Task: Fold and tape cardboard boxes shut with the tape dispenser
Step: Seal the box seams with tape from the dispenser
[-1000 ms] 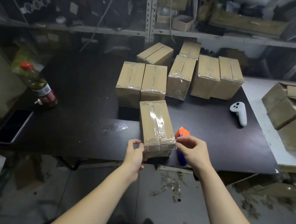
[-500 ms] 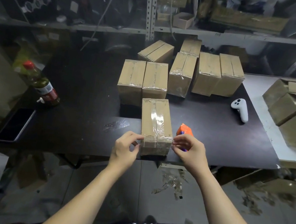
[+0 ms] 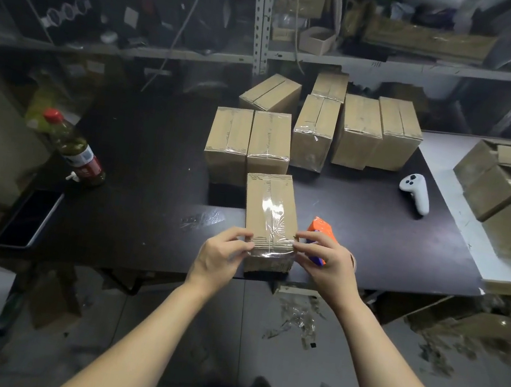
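Altogether eight taped boxes [image 3: 270, 209], two hands [image 3: 221, 253] [image 3: 327, 261], one dispenser [image 3: 320, 230]

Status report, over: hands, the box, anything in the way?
Left hand grips near end of taped box. Right hand at its near right corner, hold unclear. Tape dispenser just behind right hand; nothing blocking.
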`<state>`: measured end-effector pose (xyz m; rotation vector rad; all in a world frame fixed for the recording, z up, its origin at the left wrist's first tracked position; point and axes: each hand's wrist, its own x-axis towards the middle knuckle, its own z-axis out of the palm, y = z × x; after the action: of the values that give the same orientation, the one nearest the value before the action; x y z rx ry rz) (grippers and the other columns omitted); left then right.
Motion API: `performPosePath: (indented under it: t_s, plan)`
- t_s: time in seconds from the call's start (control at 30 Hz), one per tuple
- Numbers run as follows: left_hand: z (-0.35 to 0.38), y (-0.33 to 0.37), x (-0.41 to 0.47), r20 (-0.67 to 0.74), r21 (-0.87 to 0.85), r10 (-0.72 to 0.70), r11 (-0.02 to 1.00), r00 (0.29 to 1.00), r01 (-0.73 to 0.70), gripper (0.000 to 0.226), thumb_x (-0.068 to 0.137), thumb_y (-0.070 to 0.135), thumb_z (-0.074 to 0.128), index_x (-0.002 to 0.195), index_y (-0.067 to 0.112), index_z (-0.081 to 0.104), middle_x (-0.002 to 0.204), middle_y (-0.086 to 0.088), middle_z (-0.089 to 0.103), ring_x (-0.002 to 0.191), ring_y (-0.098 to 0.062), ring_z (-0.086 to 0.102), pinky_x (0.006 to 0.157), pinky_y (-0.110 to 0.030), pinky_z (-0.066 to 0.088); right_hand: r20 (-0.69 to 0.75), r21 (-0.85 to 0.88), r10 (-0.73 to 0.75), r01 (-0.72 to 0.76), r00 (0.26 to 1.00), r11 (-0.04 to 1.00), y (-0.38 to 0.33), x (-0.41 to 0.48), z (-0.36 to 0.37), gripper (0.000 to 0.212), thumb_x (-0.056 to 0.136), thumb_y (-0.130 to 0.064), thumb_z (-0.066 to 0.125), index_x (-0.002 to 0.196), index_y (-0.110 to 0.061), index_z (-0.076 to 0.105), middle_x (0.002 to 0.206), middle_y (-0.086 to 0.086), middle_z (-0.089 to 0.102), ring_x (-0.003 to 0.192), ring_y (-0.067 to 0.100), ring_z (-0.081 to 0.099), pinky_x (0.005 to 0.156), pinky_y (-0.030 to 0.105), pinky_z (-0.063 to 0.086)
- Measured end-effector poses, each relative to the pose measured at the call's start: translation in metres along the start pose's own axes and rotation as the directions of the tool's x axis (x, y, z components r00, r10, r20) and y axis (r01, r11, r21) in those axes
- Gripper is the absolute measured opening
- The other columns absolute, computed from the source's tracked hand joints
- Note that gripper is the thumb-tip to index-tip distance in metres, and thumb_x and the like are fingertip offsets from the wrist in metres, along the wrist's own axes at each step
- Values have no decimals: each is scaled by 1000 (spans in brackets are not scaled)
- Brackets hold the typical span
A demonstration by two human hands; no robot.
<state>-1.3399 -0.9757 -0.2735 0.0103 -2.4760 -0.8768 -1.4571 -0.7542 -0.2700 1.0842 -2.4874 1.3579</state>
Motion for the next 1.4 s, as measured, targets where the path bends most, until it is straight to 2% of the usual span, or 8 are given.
performPosePath:
  t_s: [0.27, 0.5, 0.67, 0.83, 1.07, 1.2, 1.3, 1.4]
  plan:
    - [7, -3, 4, -90, 74, 69, 995, 994, -62, 15, 90, 9, 69, 97, -1, 79, 107, -14, 76, 93, -27, 73, 86, -35, 57, -114, 36, -11, 15, 993, 999, -4, 2, 7, 18, 78, 6, 83, 92, -5, 83, 102, -1, 77, 98, -2, 68, 85, 3, 47]
    - [-2, 9, 23, -123, 140, 139, 983, 983, -121, 11, 80, -4, 81, 89, 3, 78, 101, -11, 77, 87, -23, 72, 80, -22, 42, -123, 172, 21, 0, 992, 985, -1, 14, -4, 13, 83, 3, 79, 93, -5, 81, 103, 5, 79, 101, 12, 76, 91, 26, 58]
    - [4, 3, 19, -134, 217, 175, 966, 975, -143, 16, 81, -4, 78, 94, 5, 80, 102, -10, 77, 88, -25, 73, 81, -28, 45, -76, 83, -7, 13, 997, 996, -1, 19, -3, 21, 81, 14, 77, 80, -6, 81, 101, -3, 75, 99, -4, 70, 85, 15, 55]
    - [15, 3, 7, -99, 312, 300, 915, 949, -257, 31, 92, 2, 48, 84, 5, 78, 103, -19, 76, 66, -30, 66, 65, -36, 51, -45, 69, 56, -53, 997, 996, 9, 10, 1, 22, 82, 12, 76, 76, -9, 76, 91, -2, 78, 99, 1, 73, 80, 23, 60]
    - [13, 4, 4, -3, 432, 433, 814, 902, -389, 50, 106, -1, 29, 86, -3, 74, 107, -30, 71, 65, -30, 63, 64, -35, 50, -66, 20, -3, 5, 998, 1000, 12, 3, 6, 20, 82, 15, 76, 82, -4, 82, 98, -3, 76, 100, -19, 62, 84, 2, 45]
    - [15, -4, 2, 72, 421, 422, 809, 904, -411, 15, 91, -4, 58, 93, -5, 73, 115, -31, 68, 74, -33, 66, 71, -40, 53, -69, -10, -5, 4, 998, 1000, 12, 1, 5, 21, 76, 13, 80, 83, -7, 82, 103, -7, 74, 100, -17, 62, 86, 4, 45]
    - [17, -5, -2, 37, 370, 362, 861, 932, -349, 16, 89, 8, 67, 97, -3, 75, 119, -25, 69, 83, -31, 68, 79, -39, 53, -99, -17, -2, 0, 995, 1000, 9, 0, 10, 14, 73, 4, 86, 77, -8, 81, 102, -5, 76, 95, -9, 66, 83, 10, 49]
    - [17, 3, 2, -31, 394, 336, 870, 941, -297, 18, 94, 17, 69, 85, 2, 75, 106, -19, 73, 77, -27, 63, 72, -37, 51, -106, -3, 50, -50, 993, 999, 4, 2, 18, 15, 76, -18, 92, 72, -10, 80, 95, -5, 74, 87, 5, 70, 76, 20, 54]
